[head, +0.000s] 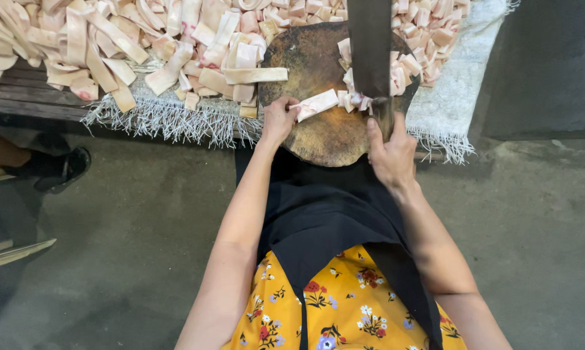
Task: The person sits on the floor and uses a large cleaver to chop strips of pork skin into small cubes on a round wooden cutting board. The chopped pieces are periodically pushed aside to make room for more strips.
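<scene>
My left hand (277,120) pinches the near end of a pale pink strip of pork skin (318,104) that lies flat on a round, worn wooden chopping block (325,139). My right hand (389,152) grips the handle of a big dark cleaver (370,45). Its broad blade stands upright over the block, its edge down at the far end of the strip. Small cut pieces (404,68) are heaped on the block just beyond the blade.
Long uncut strips (104,45) pile up at the back left on a white woven mat with frayed fringe (169,120), and cut cubes (428,23) lie at the back right. A person's foot in a black sandal (62,170) rests on the concrete floor at left.
</scene>
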